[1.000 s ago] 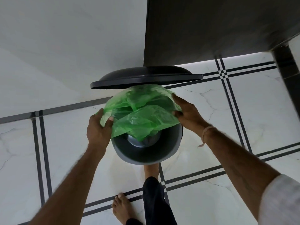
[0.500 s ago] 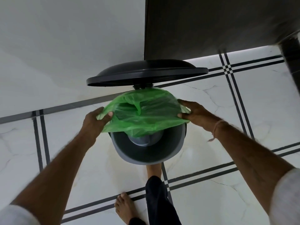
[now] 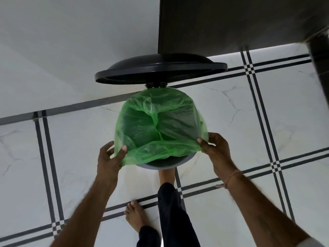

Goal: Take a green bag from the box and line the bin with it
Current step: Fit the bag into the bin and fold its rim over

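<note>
Green bag (image 3: pixel 160 125) over bin rim (image 3: pixel 160 167), L hand (image 3: pixel 108 157), R hand (image 3: pixel 215 148) prob. pinching hem

White marble-look floor (image 3: pixel 231 125), glossy, faint grey veins. Paired dark inlay lines (image 3: pixel 249 66) across it, roughly 7 to 1 o'clock and 9 to 3 o'clock, with small checker squares (image 3: pixel 275 165) where they cross. Plain white wall (image 3: pixel 71 47) at 10 o'clock, dark skirting strip (image 3: pixel 80 107) along its base. Big dark matte furniture panel (image 3: pixel 231 24) at 1 o'clock. Bright band of light (image 3: pixel 258 51) on tiles just below its edge. Dark upright post (image 3: pixel 320 65) at 2 o'clock, blurred
</note>
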The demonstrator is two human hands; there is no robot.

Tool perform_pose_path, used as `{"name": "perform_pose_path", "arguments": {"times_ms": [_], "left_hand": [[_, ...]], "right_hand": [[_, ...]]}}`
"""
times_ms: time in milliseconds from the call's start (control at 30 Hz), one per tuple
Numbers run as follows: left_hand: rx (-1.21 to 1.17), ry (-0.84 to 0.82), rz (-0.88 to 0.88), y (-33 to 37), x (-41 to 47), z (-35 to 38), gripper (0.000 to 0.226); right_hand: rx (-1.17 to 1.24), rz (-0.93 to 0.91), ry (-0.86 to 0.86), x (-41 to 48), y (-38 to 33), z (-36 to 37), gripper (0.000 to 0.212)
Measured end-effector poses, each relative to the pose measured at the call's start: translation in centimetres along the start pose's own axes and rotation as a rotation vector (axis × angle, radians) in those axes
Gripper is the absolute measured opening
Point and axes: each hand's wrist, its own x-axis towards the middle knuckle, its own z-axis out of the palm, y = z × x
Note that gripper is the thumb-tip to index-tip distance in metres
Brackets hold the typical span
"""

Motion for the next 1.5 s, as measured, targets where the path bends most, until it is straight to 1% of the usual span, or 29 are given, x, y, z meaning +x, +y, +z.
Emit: {"name": "perform_pose_path", "arguments": {"times_ms": [33, 133, 167, 200, 300, 400, 467, 533, 633, 700, 733, 867, 933, 1100, 1167, 1267, 1300, 1367, 1400, 1433, 1467, 1500], "left_hand": [[-0.028, 0.007, -0.029, -0.7, -0.6, 0.0, 0.071], [-0.136, -0.009, -0.106, -2.0, -2.1, 0.0, 0.019], [-0.162, -0.016, -0.137, -2.4, -2.4, 0.0, 0.007], [-0.186, -0.021, -0.171, -2.6, -2.7, 0.0, 0.001], [-0.249, -0.013, -0.270, -3.1, -3.1, 0.2, 0.011], [-0.322, 0.014, -0.360, -3.7, -3.4, 0.9, 0.010], [-0.410, 0.025, -0.410, -4.1, -3.6, 1.5, 0.012], [-0.498, 0.036, -0.440, -4.2, -3.8, 2.4, 0.019], [-0.573, 0.056, -0.443, -4.1, -3.9, 3.5, 0.024], [-0.580, 0.067, -0.439, -4.1, -4.0, 4.0, 0.024], [-0.567, 0.081, -0.445, -4.3, -3.8, 4.0, 0.023], [-0.531, 0.117, -0.494, -4.4, -3.5, 3.8, 0.024], [-0.543, 0.141, -0.512, -4.3, -3.2, 3.6, 0.025], [-0.454, 0.167, -0.526, -2.9, -1.8, 3.8, 0.021], [-0.415, 0.196, -0.507, -2.5, -0.9, 3.9, 0.020], [-0.430, 0.213, -0.489, -2.2, -0.2, 4.1, 0.028], [-0.449, 0.197, -0.475, -2.1, -0.4, 4.2, 0.026], [-0.523, 0.168, -0.424, -2.1, -1.3, 3.8, 0.016], [-0.565, 0.141, -0.387, -2.0, -1.9, 3.5, 0.025], [-0.606, 0.135, -0.367, -2.1, -2.2, 3.2, 0.044], [-0.627, 0.126, -0.354, -2.0, -2.3, 2.9, 0.057], [-0.598, 0.113, -0.352, -1.7, -2.4, 3.0, 0.058]], "right_hand": [[0.040, 0.037, 0.001, -0.6, 0.3, 0.0, 0.029], [0.139, 0.186, -0.035, -1.6, 0.9, -0.3, 0.010], [0.160, 0.244, -0.046, -1.9, 0.8, -0.4, 0.009], [0.180, 0.289, -0.052, -2.0, 1.0, -0.6, 0.012], [0.277, 0.365, -0.075, -2.2, 1.1, -0.9, 0.010], [0.400, 0.441, -0.091, -2.4, 1.6, -0.9, 0.011], [0.480, 0.489, -0.071, -2.5, 1.6, -0.6, 0.013], [0.586, 0.530, -0.016, -2.2, 1.7, -0.4, 0.013], [0.671, 0.518, 0.030, -1.4, 2.2, 0.0, 0.009], [0.716, 0.486, 0.056, -1.0, 2.3, 0.3, 0.019], [0.726, 0.465, 0.065, -0.9, 2.3, 0.4, 0.018], [0.613, 0.445, -0.050, -0.9, 1.8, 0.9, 0.019], [0.623, 0.441, -0.069, -0.6, 1.9, 1.2, 0.022], [0.772, 0.407, -0.071, -0.7, 1.7, 1.5, 0.020], [0.728, 0.435, -0.063, -0.4, 1.7, 1.5, 0.022], [0.615, 0.457, -0.018, 0.7, 1.4, 1.8, 0.027], [0.597, 0.450, 0.003, 1.1, 1.3, 1.8, 0.026], [0.591, 0.406, 0.019, 1.3, 1.2, 1.8, 0.018], [0.588, 0.367, 0.006, 1.0, 1.1, 1.8, 0.019], [0.573, 0.326, -0.018, 0.7, 0.9, 1.8, 0.025], [0.533, 0.296, -0.041, 0.4, 0.7, 1.8, 0.029], [0.492, 0.275, -0.048, 0.3, 0.6, 1.8, 0.028]]}}
